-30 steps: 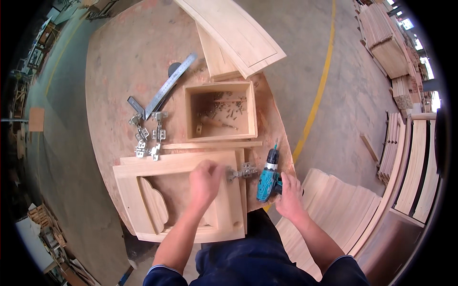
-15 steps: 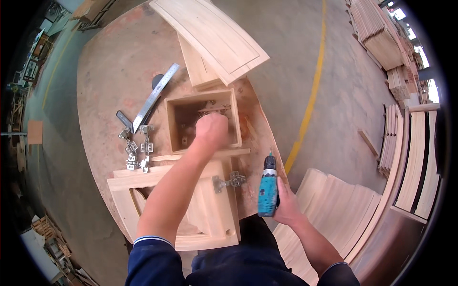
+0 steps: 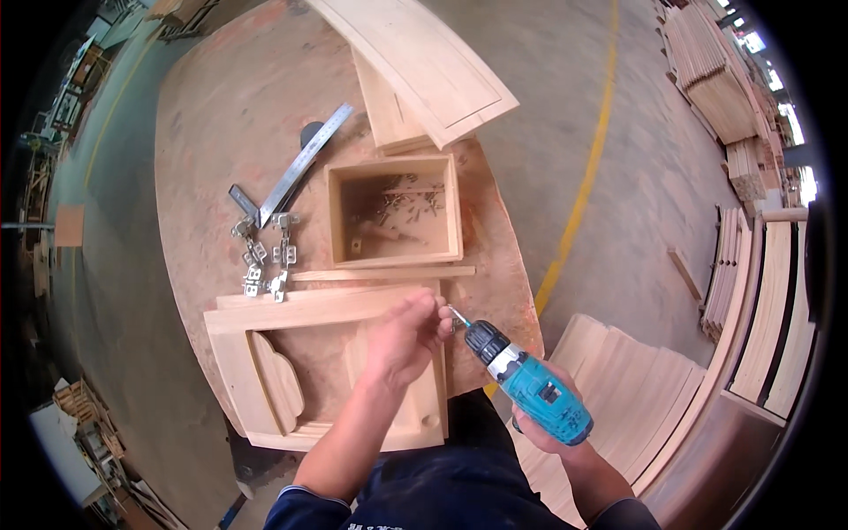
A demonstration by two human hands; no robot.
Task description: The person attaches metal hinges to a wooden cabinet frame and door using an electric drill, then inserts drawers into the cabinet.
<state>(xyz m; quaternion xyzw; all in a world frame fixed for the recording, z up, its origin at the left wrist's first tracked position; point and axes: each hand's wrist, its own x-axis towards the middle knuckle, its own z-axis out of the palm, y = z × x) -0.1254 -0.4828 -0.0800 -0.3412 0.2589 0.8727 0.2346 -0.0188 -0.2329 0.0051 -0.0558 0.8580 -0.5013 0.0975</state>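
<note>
My right hand (image 3: 548, 411) grips a teal and black cordless drill (image 3: 539, 389), its bit pointing up and left. At the bit's tip is a small silver screw (image 3: 454, 312), pinched between the fingertips of my left hand (image 3: 408, 336). Below my left hand lies a pale wooden door frame (image 3: 353, 305) with a curved inner piece. The metal hinge at the frame's right side is mostly hidden by my hand. Beyond sits an open wooden box (image 3: 393, 261) with many loose screws (image 3: 411, 196) inside.
Several metal cabinet hinges (image 3: 283, 252) lie left of the box, beside a steel try square (image 3: 305, 163). A wooden strip (image 3: 384, 273) lies before the box. Wooden panels (image 3: 424, 71) overhang the worktable's (image 3: 212, 150) far edge. More boards (image 3: 609, 380) are stacked at right.
My left hand has come out of the box and back to the drill's tip, now with a screw. My right hand has tilted the drill leftward and brought its bit to the left fingers.
</note>
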